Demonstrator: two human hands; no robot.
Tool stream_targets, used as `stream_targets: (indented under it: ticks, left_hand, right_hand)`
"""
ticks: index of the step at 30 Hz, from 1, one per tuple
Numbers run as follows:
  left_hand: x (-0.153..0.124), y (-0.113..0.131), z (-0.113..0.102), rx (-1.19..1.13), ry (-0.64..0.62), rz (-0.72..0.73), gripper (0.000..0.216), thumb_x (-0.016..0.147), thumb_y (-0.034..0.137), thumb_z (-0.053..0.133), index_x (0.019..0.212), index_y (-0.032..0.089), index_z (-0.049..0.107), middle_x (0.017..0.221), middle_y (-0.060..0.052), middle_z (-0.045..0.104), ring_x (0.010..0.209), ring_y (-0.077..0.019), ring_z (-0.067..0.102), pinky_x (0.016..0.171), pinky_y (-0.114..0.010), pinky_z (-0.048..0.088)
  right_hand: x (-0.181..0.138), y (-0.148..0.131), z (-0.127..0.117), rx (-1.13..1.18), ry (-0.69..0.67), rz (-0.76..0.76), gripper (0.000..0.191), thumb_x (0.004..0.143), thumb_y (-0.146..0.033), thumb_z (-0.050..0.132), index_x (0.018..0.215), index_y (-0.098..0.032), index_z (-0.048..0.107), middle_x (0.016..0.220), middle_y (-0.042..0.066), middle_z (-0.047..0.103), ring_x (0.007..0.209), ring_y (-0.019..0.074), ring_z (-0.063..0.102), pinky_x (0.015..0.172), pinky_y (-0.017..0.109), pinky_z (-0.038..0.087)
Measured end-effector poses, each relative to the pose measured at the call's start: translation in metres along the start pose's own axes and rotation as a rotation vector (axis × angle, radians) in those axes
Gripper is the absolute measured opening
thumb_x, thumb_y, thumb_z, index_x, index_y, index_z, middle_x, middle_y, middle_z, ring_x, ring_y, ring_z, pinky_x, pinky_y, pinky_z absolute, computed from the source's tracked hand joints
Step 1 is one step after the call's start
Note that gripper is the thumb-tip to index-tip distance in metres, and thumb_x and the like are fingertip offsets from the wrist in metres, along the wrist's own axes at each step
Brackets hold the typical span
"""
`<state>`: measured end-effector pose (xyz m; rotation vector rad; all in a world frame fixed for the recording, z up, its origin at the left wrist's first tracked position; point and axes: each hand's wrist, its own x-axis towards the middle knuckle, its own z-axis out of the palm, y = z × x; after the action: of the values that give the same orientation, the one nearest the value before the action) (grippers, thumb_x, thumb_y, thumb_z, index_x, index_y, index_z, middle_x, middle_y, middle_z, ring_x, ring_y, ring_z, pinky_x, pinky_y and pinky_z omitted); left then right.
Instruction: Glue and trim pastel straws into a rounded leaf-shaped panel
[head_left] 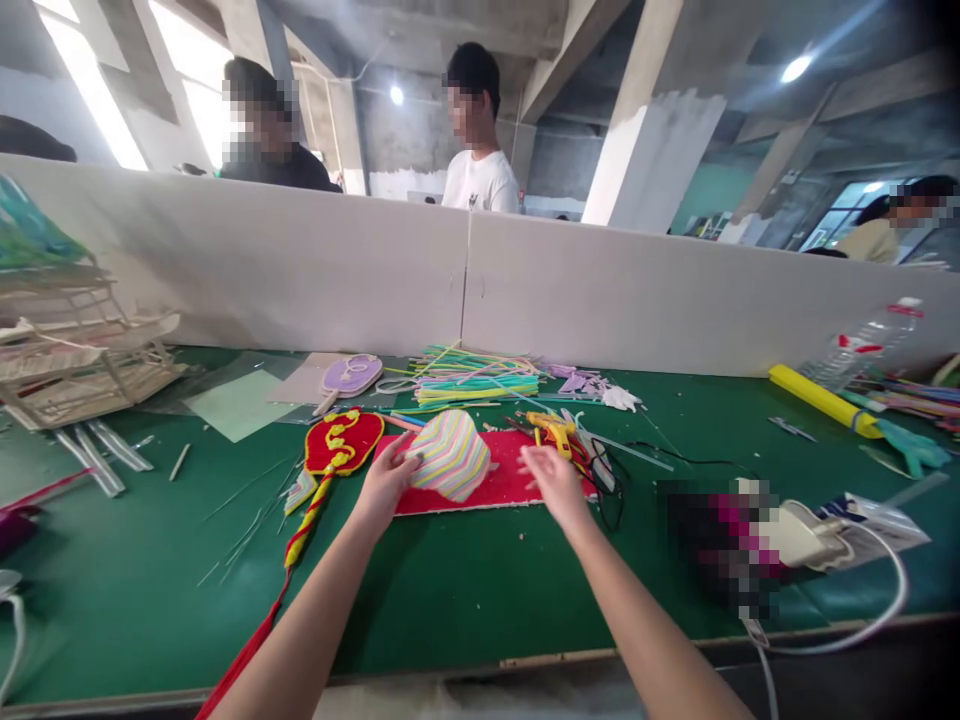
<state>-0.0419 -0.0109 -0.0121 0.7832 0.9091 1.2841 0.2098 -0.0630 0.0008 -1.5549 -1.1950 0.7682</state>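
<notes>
My left hand pinches the left edge of a rounded, wavy-edged piece with pastel stripes, held over a red board. My right hand is apart from the striped piece, over the board's right part, its fingers loosely spread with nothing visible in them. Just beyond it lies a yellow glue gun. A red round fan with yellow trim rests left of my left hand, its wrapped handle and red tassel running toward the front edge.
Colourful pipe cleaners lie in a bundle below the white partition. A small purple fan is at the back. Left stands a wooden stick model; right are a plastic bottle, a yellow roll and a power strip. People are beyond the partition.
</notes>
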Motion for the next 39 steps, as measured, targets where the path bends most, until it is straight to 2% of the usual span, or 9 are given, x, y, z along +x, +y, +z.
stream_targets:
  ticks: [5, 9, 15, 22, 27, 30, 33, 36, 39]
  left_hand:
    - [0.008, -0.013, -0.008, 0.22, -0.022, 0.138, 0.072, 0.063, 0.031, 0.078, 0.127, 0.014, 0.053, 0.088, -0.005, 0.071, 0.082, -0.0194, 0.067, 0.073, -0.028, 0.053]
    - [0.008, -0.015, -0.008, 0.189, -0.004, 0.126, 0.07, 0.065, 0.031, 0.076, 0.129, 0.014, 0.052, 0.089, -0.006, 0.071, 0.084, -0.0204, 0.067, 0.076, -0.031, 0.053]
    - [0.009, -0.014, -0.01, 0.119, -0.008, 0.093, 0.07, 0.064, 0.029, 0.077, 0.128, 0.014, 0.051, 0.085, -0.005, 0.073, 0.08, -0.019, 0.068, 0.075, -0.029, 0.053]
    - [0.008, -0.014, -0.009, 0.113, -0.002, 0.073, 0.07, 0.065, 0.029, 0.076, 0.129, 0.014, 0.051, 0.076, -0.003, 0.072, 0.078, -0.0197, 0.069, 0.075, -0.031, 0.054]
    - [0.006, -0.012, -0.008, 0.067, -0.028, 0.057, 0.066, 0.066, 0.03, 0.076, 0.126, 0.014, 0.054, 0.074, -0.002, 0.07, 0.077, -0.0197, 0.069, 0.077, -0.032, 0.054]
    - [0.006, -0.01, -0.007, 0.006, -0.015, 0.048, 0.06, 0.065, 0.026, 0.076, 0.121, 0.014, 0.057, 0.072, -0.001, 0.07, 0.075, -0.0187, 0.069, 0.075, -0.03, 0.054]
    - [0.006, -0.007, -0.006, -0.062, 0.01, 0.036, 0.055, 0.066, 0.024, 0.076, 0.117, 0.013, 0.059, 0.079, -0.004, 0.072, 0.079, -0.0191, 0.069, 0.074, -0.029, 0.054]
    - [0.007, -0.005, -0.007, -0.118, 0.032, 0.027, 0.049, 0.067, 0.021, 0.074, 0.114, 0.012, 0.06, 0.087, -0.007, 0.073, 0.084, -0.0209, 0.069, 0.077, -0.031, 0.054]
    - [0.008, -0.005, -0.01, -0.148, 0.052, 0.024, 0.044, 0.069, 0.02, 0.073, 0.11, 0.011, 0.062, 0.092, -0.009, 0.073, 0.088, -0.0221, 0.068, 0.081, -0.033, 0.054]
  right_hand:
    - [0.047, 0.012, -0.049, -0.462, 0.207, 0.062, 0.015, 0.074, -0.033, 0.06, 0.077, -0.018, 0.059, 0.087, 0.015, 0.066, 0.095, 0.031, 0.062, 0.079, 0.041, 0.046]
    - [0.067, 0.024, -0.05, -0.707, 0.158, 0.147, 0.014, 0.071, -0.03, 0.063, 0.074, -0.017, 0.063, 0.077, 0.016, 0.067, 0.085, 0.0323, 0.065, 0.072, 0.039, 0.045]
    - [0.08, 0.027, -0.058, -0.868, 0.099, 0.089, 0.024, 0.075, -0.038, 0.058, 0.081, -0.017, 0.066, 0.075, 0.01, 0.07, 0.072, 0.0231, 0.066, 0.059, 0.026, 0.042]
    - [0.105, 0.02, -0.143, -1.039, 0.296, 0.16, 0.037, 0.082, -0.039, 0.052, 0.099, -0.009, 0.065, 0.085, 0.018, 0.07, 0.079, 0.0261, 0.066, 0.057, 0.028, 0.042]
    - [0.111, 0.042, -0.179, -1.114, 0.327, 0.281, 0.028, 0.077, -0.03, 0.062, 0.087, -0.006, 0.069, 0.079, 0.021, 0.068, 0.077, 0.0309, 0.066, 0.058, 0.033, 0.045]
    - [0.103, 0.047, -0.172, -1.128, 0.348, 0.228, 0.022, 0.077, -0.024, 0.061, 0.087, -0.006, 0.07, 0.087, 0.024, 0.065, 0.081, 0.0331, 0.065, 0.063, 0.038, 0.047]
    - [0.091, 0.039, -0.142, -1.111, 0.333, 0.003, 0.029, 0.085, -0.023, 0.051, 0.101, -0.004, 0.066, 0.11, 0.029, 0.057, 0.101, 0.0364, 0.058, 0.078, 0.046, 0.046]
    - [0.074, 0.025, -0.089, -1.019, 0.141, -0.275, 0.025, 0.088, -0.027, 0.05, 0.101, -0.014, 0.068, 0.107, 0.015, 0.061, 0.107, 0.0275, 0.056, 0.092, 0.04, 0.043]
    - [0.052, 0.014, -0.029, -0.895, -0.088, -0.468, 0.032, 0.086, -0.04, 0.056, 0.112, -0.024, 0.064, 0.107, 0.006, 0.063, 0.103, 0.0193, 0.058, 0.089, 0.03, 0.047]
